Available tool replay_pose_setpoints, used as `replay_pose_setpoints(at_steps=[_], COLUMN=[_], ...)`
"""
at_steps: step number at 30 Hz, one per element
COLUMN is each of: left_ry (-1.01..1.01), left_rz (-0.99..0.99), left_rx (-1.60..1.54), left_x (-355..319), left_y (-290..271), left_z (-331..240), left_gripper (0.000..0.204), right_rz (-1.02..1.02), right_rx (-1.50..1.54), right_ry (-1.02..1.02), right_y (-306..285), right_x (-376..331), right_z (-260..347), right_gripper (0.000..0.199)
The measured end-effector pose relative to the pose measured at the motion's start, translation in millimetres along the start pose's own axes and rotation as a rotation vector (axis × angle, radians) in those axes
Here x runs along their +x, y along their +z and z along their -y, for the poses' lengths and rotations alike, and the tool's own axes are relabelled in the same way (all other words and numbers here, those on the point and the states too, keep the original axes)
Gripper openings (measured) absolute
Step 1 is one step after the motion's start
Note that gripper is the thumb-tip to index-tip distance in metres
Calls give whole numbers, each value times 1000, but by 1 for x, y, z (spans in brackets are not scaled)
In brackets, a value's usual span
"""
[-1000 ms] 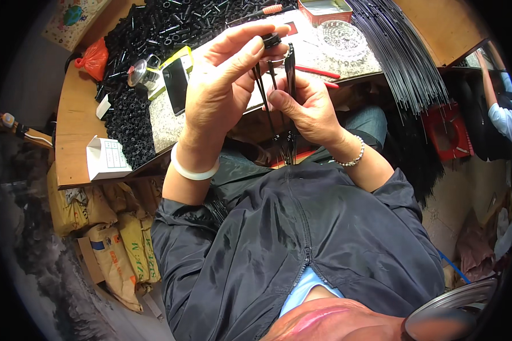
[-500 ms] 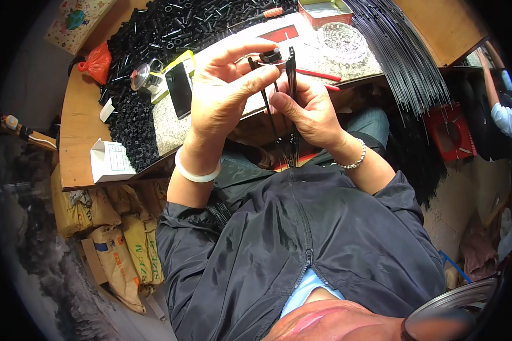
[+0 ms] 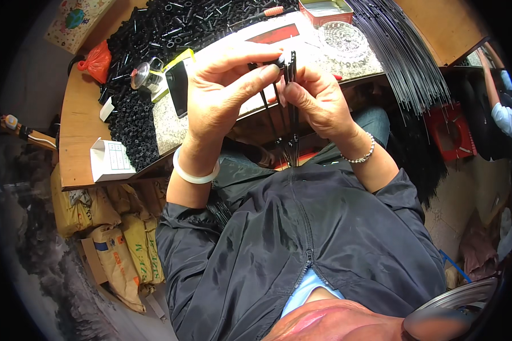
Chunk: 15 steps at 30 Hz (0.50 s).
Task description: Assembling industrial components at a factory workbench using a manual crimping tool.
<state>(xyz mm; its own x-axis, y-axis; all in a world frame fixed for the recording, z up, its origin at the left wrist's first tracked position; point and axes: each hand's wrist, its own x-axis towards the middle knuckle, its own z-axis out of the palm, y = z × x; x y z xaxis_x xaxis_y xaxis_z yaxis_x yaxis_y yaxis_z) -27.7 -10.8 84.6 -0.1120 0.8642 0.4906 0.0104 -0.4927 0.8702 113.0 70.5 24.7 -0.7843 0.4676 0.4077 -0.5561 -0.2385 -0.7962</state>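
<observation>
My left hand (image 3: 216,94), a white bangle on its wrist, pinches a small black round plastic hub (image 3: 280,61) between thumb and fingers. Thin black rods (image 3: 293,122), like umbrella ribs, stand at the hub and hang down toward my lap. My right hand (image 3: 322,108), with a beaded bracelet, closes its thumb and fingers on these ribs just right of the hub. Its fingers partly hide the joint between ribs and hub.
Black plastic tubes (image 3: 182,25) and small black parts (image 3: 132,136) heap on the table. Long thin rods (image 3: 401,62) overhang its right edge. Also there are a phone (image 3: 178,88), a glass dish (image 3: 342,41), a red tin (image 3: 326,12) and a white box (image 3: 111,160). Sacks (image 3: 116,264) lie below left.
My right hand has risen slightly and shifted right, with the ribs upright against the hub. My left hand has moved a little left and still pinches the hub.
</observation>
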Motion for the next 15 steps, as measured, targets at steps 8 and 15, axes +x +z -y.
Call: replay_pose_setpoints(at_steps=[8,15], left_ry=[13,-3], left_rz=[-44,25], left_rx=[-7,-99], left_x=[-2,0], left_y=[1,-2], left_z=[-2,2], left_gripper=[24,24], right_rz=[-53,16], right_rx=[17,118], right_ry=[-5,98], right_y=[3,-12], right_x=[2,5], right_z=[2,-9], right_gripper=[8,19])
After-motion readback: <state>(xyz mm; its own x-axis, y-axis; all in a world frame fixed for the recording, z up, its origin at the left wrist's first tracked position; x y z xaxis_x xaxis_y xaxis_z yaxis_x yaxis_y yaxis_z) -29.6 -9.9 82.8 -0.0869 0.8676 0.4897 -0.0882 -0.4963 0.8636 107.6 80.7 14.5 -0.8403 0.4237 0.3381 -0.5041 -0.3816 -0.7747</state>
